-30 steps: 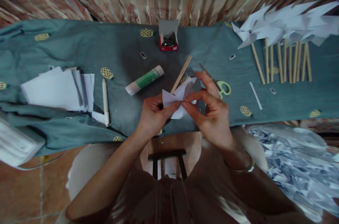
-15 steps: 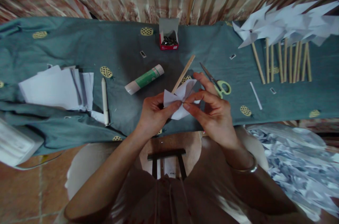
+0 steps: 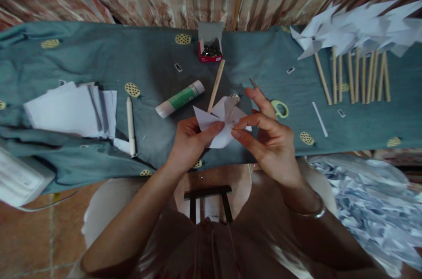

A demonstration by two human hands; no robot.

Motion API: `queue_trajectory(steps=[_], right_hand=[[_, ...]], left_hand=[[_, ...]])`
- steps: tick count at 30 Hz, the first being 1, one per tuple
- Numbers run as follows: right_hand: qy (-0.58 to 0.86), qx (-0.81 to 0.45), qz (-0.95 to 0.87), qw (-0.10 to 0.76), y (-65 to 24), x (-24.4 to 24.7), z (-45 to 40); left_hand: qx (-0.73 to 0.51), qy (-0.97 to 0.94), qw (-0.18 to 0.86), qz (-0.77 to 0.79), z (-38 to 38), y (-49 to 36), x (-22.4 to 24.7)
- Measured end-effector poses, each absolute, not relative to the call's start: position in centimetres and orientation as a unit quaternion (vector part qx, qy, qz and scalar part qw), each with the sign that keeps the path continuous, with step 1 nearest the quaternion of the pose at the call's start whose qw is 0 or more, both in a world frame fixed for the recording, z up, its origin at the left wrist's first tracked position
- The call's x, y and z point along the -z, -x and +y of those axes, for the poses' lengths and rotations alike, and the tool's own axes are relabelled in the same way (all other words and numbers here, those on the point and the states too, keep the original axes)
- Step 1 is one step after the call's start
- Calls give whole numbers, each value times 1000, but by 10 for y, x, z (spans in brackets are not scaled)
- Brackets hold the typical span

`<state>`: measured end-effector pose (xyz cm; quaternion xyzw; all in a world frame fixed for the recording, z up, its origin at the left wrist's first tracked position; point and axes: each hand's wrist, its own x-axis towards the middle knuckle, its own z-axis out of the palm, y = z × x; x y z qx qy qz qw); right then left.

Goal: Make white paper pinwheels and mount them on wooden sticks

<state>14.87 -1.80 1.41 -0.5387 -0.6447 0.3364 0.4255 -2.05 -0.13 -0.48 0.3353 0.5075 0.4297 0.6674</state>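
A white paper pinwheel (image 3: pixel 221 137) is in my left hand (image 3: pixel 193 142), whose thumb presses near its centre. Behind the paper a wooden stick (image 3: pixel 216 85) slants up toward the back of the table. My right hand (image 3: pixel 268 138) is closed in a pinch at the pinwheel's right side, thumb against a finger. What the pinch holds is too small to make out. Just beyond that hand lie scissors (image 3: pixel 281 109) with pale green handles, partly covered by its fingers. A green and white glue stick (image 3: pixel 180 98) rests left of the pinwheel.
An open red box (image 3: pixel 211 52) of small metal pieces stands at the back. Finished pinwheels (image 3: pixel 349 28) lie at the right, a paper stack (image 3: pixel 66 109) and a white pen-like tool (image 3: pixel 130 127) at the left. A bag of paper pieces (image 3: pixel 372 204) sits below right.
My right hand's pinch has drawn back slightly right from the pinwheel's centre. The pinwheel has turned a little, and its stick's far end has swung left.
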Motion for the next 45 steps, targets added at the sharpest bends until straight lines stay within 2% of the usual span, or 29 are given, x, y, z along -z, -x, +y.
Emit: queue_trajectory(steps=[6, 15, 45], right_hand=[[536, -330, -637, 444, -151, -17, -19], [536, -319, -664, 412, -148, -16, -21], [538, -293, -683, 398, -149, -12, -20]], left_hand=[[-445, -315, 661, 515, 2, 22, 7], [-441, -319, 662, 516, 1, 19, 6], [-424, -353, 664, 505, -3, 17, 1]])
